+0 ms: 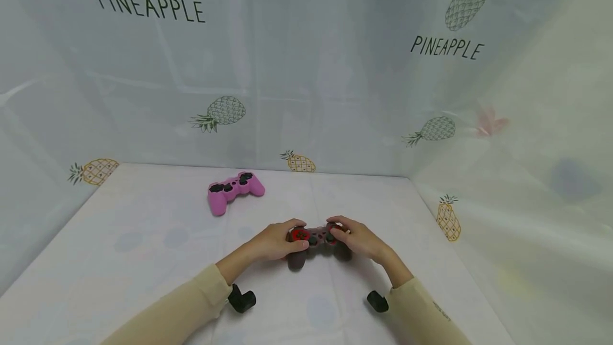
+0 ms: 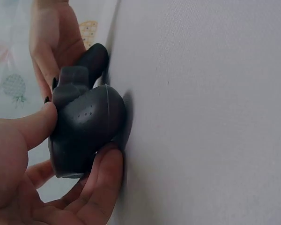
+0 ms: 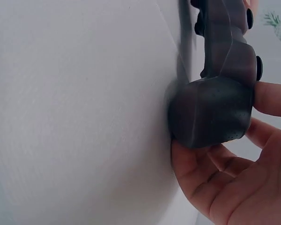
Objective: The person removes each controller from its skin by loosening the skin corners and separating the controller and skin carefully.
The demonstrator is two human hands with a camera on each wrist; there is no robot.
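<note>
A dark, see-through game controller with red button areas lies between both hands, close over the white tabletop. My left hand grips its left end, thumb on top near the left stick and fingers curled round the side. On the other end, my right hand holds the right grip, thumb over the right-hand buttons. In the left wrist view the left thumb presses the top of the dark controller, fingers tucked beneath the handle. The right wrist view shows the controller's rounded handle pinched between thumb and curled fingers.
A pink game controller with black buttons lies farther back, left of the hands. White cloth covers the table. Behind it and along the sides hangs a pale curtain printed with pineapples. Black wrist mounts stick out beside the sleeves.
</note>
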